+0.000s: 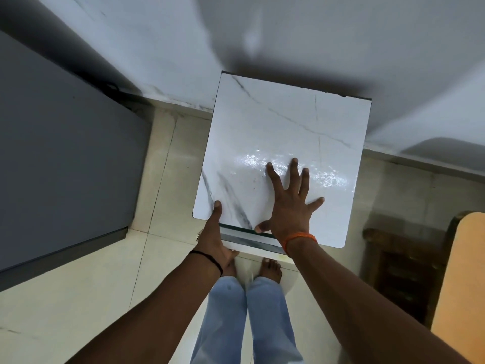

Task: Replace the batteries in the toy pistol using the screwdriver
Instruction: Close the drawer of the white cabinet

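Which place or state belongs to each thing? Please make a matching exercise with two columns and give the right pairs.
Things:
1. left hand
2. right hand
3. orange wristband
4. marble-pattern tabletop

Places or states:
A. flat on the top, fingers spread
B. white with grey veins, glossy
C. grips the near left edge, thumb on top
D. around the right wrist

Pairs: 1-C, 2-A, 3-D, 4-B
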